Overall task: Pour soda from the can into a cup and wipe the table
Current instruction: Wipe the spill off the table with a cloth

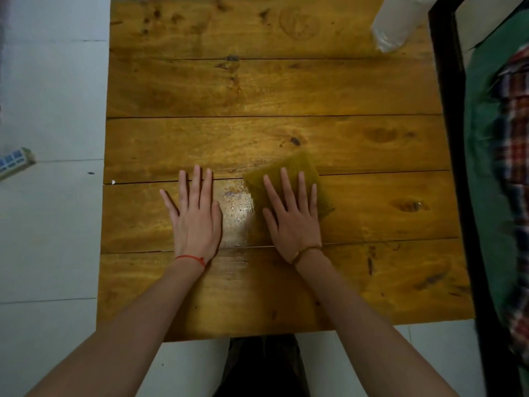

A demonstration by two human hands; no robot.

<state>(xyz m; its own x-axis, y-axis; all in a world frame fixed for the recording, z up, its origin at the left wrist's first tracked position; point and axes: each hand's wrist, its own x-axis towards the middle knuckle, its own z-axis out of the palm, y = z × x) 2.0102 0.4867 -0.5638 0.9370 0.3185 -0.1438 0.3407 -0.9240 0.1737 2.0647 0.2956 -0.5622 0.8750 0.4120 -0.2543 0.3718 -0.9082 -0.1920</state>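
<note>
My left hand (196, 213) lies flat on the wooden table (257, 87), palm down, fingers spread, holding nothing. My right hand (293, 216) lies flat on top of a yellow-green cloth (294, 167), fingers extended, pressing it onto the wood. Between the two hands a wet, shiny patch (237, 216) glistens on the planks. A clear plastic cup (396, 22) stands at the far right corner of the table. No soda can is in view.
A dark frame (452, 138) with green fabric and a plaid cloth (512, 167) runs along the table's right side. White tiled floor (51, 96) lies to the left, with a small blue-and-white box (14, 161) on it.
</note>
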